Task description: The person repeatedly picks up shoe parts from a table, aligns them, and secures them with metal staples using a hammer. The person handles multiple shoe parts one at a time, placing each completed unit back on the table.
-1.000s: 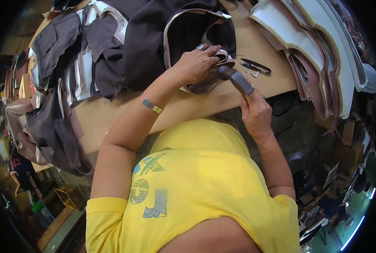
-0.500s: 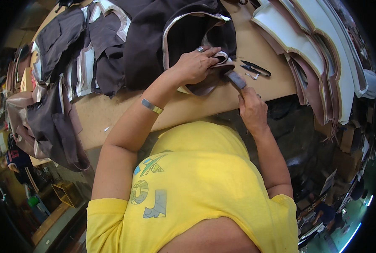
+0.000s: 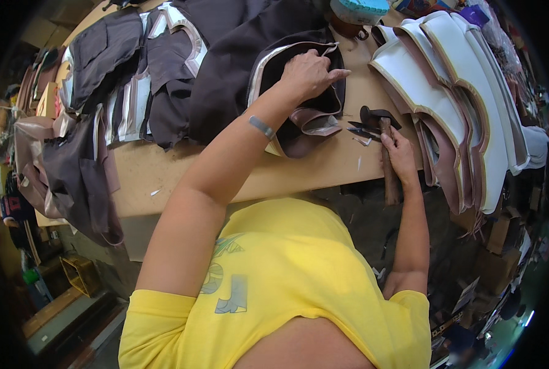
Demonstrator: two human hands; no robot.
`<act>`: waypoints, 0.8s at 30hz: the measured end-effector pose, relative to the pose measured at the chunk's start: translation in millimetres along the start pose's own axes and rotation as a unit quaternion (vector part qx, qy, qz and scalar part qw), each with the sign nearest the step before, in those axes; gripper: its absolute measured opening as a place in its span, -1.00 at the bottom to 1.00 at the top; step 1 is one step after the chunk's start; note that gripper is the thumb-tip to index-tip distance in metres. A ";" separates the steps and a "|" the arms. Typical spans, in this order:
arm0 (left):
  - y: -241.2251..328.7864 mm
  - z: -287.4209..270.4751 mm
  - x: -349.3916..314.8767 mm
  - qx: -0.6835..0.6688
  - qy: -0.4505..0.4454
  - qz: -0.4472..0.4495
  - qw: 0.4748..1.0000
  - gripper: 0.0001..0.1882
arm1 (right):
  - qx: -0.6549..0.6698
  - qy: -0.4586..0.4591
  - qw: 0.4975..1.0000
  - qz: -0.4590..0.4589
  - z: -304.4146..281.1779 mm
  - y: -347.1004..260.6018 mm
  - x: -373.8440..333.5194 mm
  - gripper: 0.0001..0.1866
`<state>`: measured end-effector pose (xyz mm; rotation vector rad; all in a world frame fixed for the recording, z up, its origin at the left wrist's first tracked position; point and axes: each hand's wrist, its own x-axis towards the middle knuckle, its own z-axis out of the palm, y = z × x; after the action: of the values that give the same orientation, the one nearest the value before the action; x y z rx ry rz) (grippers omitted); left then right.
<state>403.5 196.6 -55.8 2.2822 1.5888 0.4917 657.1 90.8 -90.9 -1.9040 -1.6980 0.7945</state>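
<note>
A dark brown leather-like piece (image 3: 231, 80) with a pale-edged curved opening lies on the table. My left hand (image 3: 307, 75) rests at that opening, back up, with its thumb spread to the right and its bent fingertips partly hidden. Below it, the piece's pinkish-brown lower edge (image 3: 314, 126) curls upward. To the right, my right hand (image 3: 400, 154) is closed round the wooden handle of a hammer (image 3: 390, 181). The hammer's dark head points away from me, beside black thread snips (image 3: 365, 129) on the tabletop.
Stacked white and pinkish-brown cut panels (image 3: 465, 80) overhang the table (image 3: 194, 178) at right. More dark pieces with pale edges (image 3: 105, 55) cover its left side. A dark pot with a blue top (image 3: 354, 15) stands at the back. Small white scraps (image 3: 359, 163) lie near the snips.
My left hand has left the curled lower edge and moved farther away, to the opening's upper part. The hammer has moved right, away from the piece, to beside the snips, still in my right hand.
</note>
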 end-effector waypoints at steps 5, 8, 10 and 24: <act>-47.4 -20.7 15.2 -0.318 0.049 0.002 0.947 -0.68 | -0.191 0.119 0.972 -0.068 -22.8 -31.2 4.6 -0.64; -63.0 -94.1 29.4 -0.571 -0.032 -0.041 0.819 -0.52 | -0.060 0.106 0.980 -0.155 -9.7 -45.3 5.5 -0.75; -68.7 -155.2 30.5 -0.567 0.015 -0.001 0.823 -0.58 | 0.026 0.112 0.962 -0.247 2.1 -71.0 13.1 -0.79; -12.9 -227.7 -35.6 -0.091 0.150 0.312 0.934 -0.69 | 0.282 0.235 0.852 -0.374 -51.0 -205.7 13.2 -0.63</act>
<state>278.7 181.3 137.9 2.6218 0.8304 1.1336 544.6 131.9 84.4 -0.8225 -1.4763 0.3898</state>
